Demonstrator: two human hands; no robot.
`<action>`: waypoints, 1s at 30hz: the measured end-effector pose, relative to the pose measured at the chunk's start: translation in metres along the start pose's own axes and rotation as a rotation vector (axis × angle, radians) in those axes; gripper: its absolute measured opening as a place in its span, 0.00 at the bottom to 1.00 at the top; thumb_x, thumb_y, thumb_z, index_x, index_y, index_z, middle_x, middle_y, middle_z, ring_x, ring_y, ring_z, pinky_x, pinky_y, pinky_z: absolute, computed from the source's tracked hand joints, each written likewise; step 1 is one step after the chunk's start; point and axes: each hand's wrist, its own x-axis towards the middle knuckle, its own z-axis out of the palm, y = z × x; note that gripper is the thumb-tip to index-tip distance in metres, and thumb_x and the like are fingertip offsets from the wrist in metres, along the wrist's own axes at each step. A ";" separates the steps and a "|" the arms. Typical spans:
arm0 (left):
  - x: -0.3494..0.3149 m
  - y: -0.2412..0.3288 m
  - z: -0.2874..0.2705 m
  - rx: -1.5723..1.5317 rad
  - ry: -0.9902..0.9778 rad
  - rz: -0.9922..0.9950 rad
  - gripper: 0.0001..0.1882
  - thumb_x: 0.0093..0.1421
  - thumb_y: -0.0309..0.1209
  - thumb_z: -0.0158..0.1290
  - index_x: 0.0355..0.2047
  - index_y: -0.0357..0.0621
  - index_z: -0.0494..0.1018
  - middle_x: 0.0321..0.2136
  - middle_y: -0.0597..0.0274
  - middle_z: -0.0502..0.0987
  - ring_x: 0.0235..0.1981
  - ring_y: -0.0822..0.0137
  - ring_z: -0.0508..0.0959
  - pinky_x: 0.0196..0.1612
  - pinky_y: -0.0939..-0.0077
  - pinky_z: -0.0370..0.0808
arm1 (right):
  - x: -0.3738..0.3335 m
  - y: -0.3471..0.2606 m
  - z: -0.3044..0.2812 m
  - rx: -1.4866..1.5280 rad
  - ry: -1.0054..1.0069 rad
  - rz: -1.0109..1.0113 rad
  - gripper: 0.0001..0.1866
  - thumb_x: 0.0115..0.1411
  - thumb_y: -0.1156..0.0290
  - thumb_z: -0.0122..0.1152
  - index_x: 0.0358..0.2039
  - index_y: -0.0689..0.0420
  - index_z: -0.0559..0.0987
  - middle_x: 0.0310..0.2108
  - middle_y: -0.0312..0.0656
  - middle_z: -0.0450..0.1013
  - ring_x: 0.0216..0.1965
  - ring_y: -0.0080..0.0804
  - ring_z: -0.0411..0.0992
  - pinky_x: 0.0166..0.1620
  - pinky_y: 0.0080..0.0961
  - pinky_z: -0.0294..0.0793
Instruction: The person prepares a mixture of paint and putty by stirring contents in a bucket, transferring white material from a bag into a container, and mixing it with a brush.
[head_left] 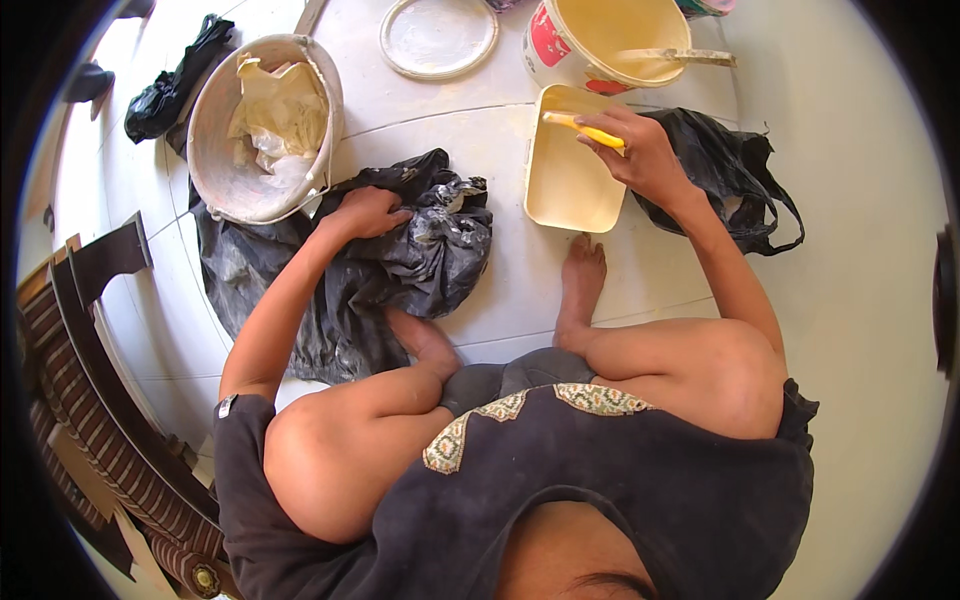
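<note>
My left hand [371, 212] is closed on a crumpled black plastic bag [450, 255] smeared with white, which spreads over the floor. In my right hand [648, 158] is a tool with a yellow handle [598, 134], held over a cream rectangular tray [575, 200]. The tool's pale end points left across the tray; its kind cannot be made out. Behind the tray stands a white bucket [552, 58] coated inside with cream paint, a paint-covered stick [690, 57] lying over its rim.
A dirty bucket [215, 150] with a crumpled cream wrapper [285, 108] stands at left. A round lid [437, 38] lies at the back. Another black bag [745, 170] rests right of the tray. Striped wooden furniture [120, 400] lines the left; a pale wall [850, 300] rises at right.
</note>
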 end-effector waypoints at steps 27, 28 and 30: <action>0.001 0.001 -0.004 -0.022 -0.044 -0.031 0.25 0.61 0.53 0.50 0.40 0.45 0.80 0.37 0.48 0.81 0.44 0.48 0.79 0.48 0.56 0.73 | -0.039 -0.031 -0.064 0.072 -0.261 0.306 0.10 0.57 0.73 0.66 0.39 0.60 0.82 0.28 0.46 0.75 0.24 0.39 0.69 0.31 0.29 0.70; 0.000 0.002 -0.004 -0.019 -0.046 -0.034 0.25 0.61 0.53 0.50 0.40 0.45 0.80 0.38 0.48 0.81 0.44 0.48 0.79 0.48 0.56 0.73 | -0.036 -0.035 -0.068 0.077 -0.257 0.315 0.10 0.58 0.72 0.66 0.39 0.60 0.82 0.27 0.45 0.76 0.23 0.36 0.68 0.30 0.26 0.69; 0.000 0.002 -0.004 -0.014 -0.044 -0.039 0.25 0.60 0.53 0.50 0.41 0.45 0.80 0.38 0.48 0.81 0.45 0.48 0.79 0.49 0.56 0.73 | -0.036 -0.036 -0.066 0.141 -0.261 0.314 0.09 0.58 0.72 0.66 0.39 0.60 0.82 0.27 0.45 0.77 0.23 0.35 0.69 0.30 0.26 0.69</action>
